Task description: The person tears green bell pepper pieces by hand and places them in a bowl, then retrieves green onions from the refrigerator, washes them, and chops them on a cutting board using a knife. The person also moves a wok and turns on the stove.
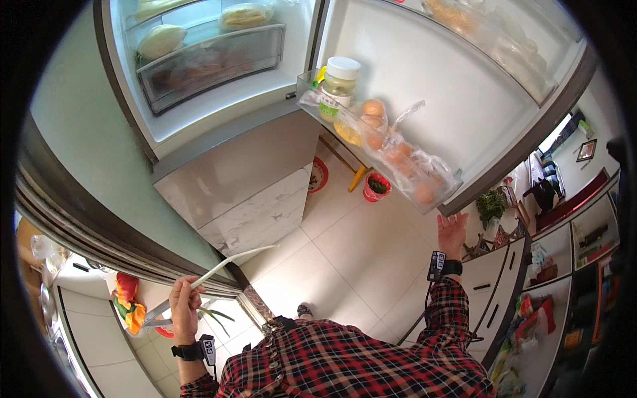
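By the fridge [252,156], the left hand [184,308] is gripping a scallion [227,263] while the empty right hand [452,234] is hovering, fingers uncurled, beside the door [424,86], where hard pushing could be cracking eggs [373,107].

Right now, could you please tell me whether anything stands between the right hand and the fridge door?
Nothing visible does: the right hand is beside a corner of the open fridge door; whether they touch is unclear.
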Demonstrator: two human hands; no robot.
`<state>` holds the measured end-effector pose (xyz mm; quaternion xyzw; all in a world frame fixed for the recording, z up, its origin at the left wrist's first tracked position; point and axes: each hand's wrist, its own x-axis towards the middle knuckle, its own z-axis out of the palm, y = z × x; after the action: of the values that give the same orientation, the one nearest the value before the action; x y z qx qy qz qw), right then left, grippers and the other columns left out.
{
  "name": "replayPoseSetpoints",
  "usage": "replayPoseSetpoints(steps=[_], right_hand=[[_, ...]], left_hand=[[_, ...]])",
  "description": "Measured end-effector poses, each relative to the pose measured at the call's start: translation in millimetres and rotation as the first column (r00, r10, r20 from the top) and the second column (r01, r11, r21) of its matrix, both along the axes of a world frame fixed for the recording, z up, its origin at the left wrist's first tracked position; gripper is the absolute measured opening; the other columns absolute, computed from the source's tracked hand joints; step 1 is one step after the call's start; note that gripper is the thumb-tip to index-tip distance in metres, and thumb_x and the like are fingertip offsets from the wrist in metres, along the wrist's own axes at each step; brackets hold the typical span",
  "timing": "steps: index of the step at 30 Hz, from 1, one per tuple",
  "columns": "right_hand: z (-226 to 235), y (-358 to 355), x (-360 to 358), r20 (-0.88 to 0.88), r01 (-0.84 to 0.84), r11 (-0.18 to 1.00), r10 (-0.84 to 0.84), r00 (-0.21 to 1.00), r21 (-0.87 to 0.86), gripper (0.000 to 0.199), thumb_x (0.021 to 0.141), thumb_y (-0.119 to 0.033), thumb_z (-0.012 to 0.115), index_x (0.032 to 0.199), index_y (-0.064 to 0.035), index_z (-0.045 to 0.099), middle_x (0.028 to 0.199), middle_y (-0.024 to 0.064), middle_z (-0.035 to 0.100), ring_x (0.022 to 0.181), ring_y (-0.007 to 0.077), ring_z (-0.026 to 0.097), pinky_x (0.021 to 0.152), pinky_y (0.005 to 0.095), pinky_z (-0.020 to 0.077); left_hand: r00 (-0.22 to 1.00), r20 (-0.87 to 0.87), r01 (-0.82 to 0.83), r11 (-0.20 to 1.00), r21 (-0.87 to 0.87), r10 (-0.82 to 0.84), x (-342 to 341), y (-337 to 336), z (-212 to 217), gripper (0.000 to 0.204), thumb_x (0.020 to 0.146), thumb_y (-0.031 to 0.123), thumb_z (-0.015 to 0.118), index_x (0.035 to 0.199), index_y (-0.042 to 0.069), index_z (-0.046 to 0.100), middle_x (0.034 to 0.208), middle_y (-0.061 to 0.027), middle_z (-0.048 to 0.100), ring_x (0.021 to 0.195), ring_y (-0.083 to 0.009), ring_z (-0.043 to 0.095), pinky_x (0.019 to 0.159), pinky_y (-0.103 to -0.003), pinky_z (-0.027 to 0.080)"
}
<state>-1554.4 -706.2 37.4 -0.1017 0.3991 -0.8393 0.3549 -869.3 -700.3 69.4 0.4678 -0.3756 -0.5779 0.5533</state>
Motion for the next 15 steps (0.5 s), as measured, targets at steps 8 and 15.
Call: replayPoseSetpoints(steps=[8,15], right_hand=[[7.1,-20.6,-0.8,-0.134,-0.261,0.932,0.234,0.963,-0.250,0.047,0.103,-0.038,0.040,0.143,-0.0120,0.043,0.139,0.0044,0.052,0.124,0.0225,0.051,0.105,0.0386,0.0420],[-15.3,-15.6,-6.7,-0.297,-0.345,0.938,0.321,0.899,-0.030,0.050,0.102,-0.033,0.041,0.141,-0.0009,0.041,0.139,0.0109,0.050,0.124,0.0279,0.050,0.104,0.0432,0.0422]], left_hand=[[0.996,0.001,0.086,0.991,0.098,-0.087,-53.6,3.4,-15.4,0.025,0.101,0.019,0.045,0.110,0.000,0.058,0.089,-0.0135,0.068,0.058,-0.0072,0.044,0.054,-0.020,0.037],[0.992,0.019,0.126,0.988,0.091,-0.129,-62.9,30.8,3.1,0.030,0.097,0.010,0.043,0.121,-0.002,0.057,0.101,-0.0122,0.068,0.065,-0.0075,0.041,0.061,-0.021,0.038]])
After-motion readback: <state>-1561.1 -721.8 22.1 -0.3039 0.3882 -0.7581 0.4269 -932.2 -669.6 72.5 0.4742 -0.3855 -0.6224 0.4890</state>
